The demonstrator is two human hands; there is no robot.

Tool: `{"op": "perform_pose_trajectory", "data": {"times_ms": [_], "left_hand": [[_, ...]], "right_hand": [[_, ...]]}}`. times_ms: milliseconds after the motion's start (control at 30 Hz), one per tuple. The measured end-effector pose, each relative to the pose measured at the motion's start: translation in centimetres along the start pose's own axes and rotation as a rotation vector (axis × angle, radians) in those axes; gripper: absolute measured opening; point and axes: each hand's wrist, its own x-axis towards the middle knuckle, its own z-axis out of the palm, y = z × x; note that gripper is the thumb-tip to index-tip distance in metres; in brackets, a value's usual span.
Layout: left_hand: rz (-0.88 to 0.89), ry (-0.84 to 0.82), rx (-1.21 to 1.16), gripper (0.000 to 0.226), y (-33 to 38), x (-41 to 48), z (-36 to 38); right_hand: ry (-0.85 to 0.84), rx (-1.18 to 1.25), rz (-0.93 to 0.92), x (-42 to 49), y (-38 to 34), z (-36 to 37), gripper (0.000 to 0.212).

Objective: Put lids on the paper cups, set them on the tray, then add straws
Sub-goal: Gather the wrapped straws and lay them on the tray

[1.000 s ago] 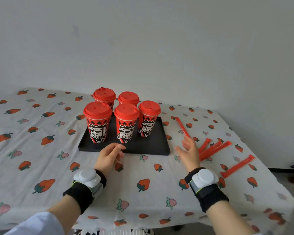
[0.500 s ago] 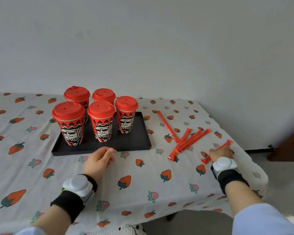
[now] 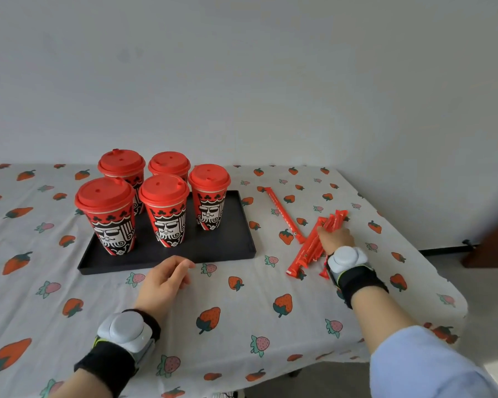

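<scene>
Cups [image 3: 164, 209], five, lidded, stand on tray [image 3: 227, 251]. Right hand [image 3: 335, 239] has moved from far-right straw onto straw bundle [image 3: 314, 242] right of tray, fingers curled over it, grip unclear. Left hand [image 3: 163, 280] loosely spread, empty, on tabletop [image 3: 242, 320]. Straw step starting.

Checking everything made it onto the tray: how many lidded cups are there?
5, all on the black tray. Front row: left cup, middle cup, right cup. Back row: left cup, right cup. None seems hidden.
</scene>
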Motion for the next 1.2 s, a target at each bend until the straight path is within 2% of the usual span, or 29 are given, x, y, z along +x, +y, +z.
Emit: {"op": "perform_pose_trajectory", "data": {"times_ms": [100, 200, 300, 367, 467, 600, 667, 733, 767, 833, 933, 1033, 1133, 1200], "left_hand": [[-0.007, 0.010, -0.009, 0.022, -0.2, 0.2, 0.0], [-0.012, 0.009, -0.010, 0.023, -0.2, 0.3, 0.1], [-0.011, 0.003, 0.012, 0.024, -0.1, 0.3, 0.2], [-0.014, 0.008, 0.022, 0.026, 0.0, 0.3, 0.2], [-0.022, 0.023, 0.010, 0.027, 0.0, 0.3, 0.1], [-0.025, 0.012, 0.000, 0.028, 0.3, 0.3, 0.2], [-0.024, 0.017, 0.002, 0.028, 0.3, 0.3, 0.0], [-0.022, 0.009, 0.018, 0.027, 0.4, 0.3, 0.1], [-0.021, 0.005, 0.025, 0.027, 0.3, 0.3, 0.1], [-0.009, 0.001, 0.035, 0.026, 0.3, 0.4, 0.1], [-0.001, 0.003, 0.032, 0.027, 0.3, 0.4, 0.0], [0.015, -0.013, 0.033, 0.027, 0.3, 0.4, 0.0], [0.024, -0.027, 0.036, 0.027, 0.4, 0.5, -0.1], [0.025, -0.037, 0.051, 0.027, 0.5, 0.4, -0.1]], "right_hand": [[-0.041, -0.074, -0.051, 0.6, -0.6, 1.0, 0.017], [-0.061, -0.064, -0.098, 1.3, -0.7, 1.7, 0.049], [-0.071, -0.089, -0.166, 1.3, -1.0, 2.1, 0.054], [-0.095, -0.185, -0.195, 1.6, -1.5, 2.4, 0.045], [-0.056, -0.152, -0.228, 1.9, -3.1, 2.7, 0.021], [-0.085, -0.206, -0.329, 1.6, -5.0, 4.0, 0.023], [-0.122, -0.257, -0.362, 1.3, -5.4, 5.1, 0.011], [-0.114, -0.313, -0.361, 1.4, -5.3, 5.8, 0.024], [-0.106, -0.322, -0.371, 1.3, -5.2, 6.2, 0.023], [-0.103, -0.320, -0.389, 0.9, -4.9, 6.6, 0.008], [-0.108, -0.332, -0.376, 0.4, -4.8, 6.5, 0.001], [-0.105, -0.177, -0.378, -0.7, -5.5, 5.3, 0.008], [-0.106, 0.291, -0.443, -3.1, -6.4, 2.9, 0.024], [-0.132, 0.565, -0.480, -5.7, -6.6, 1.3, 0.020]]}}
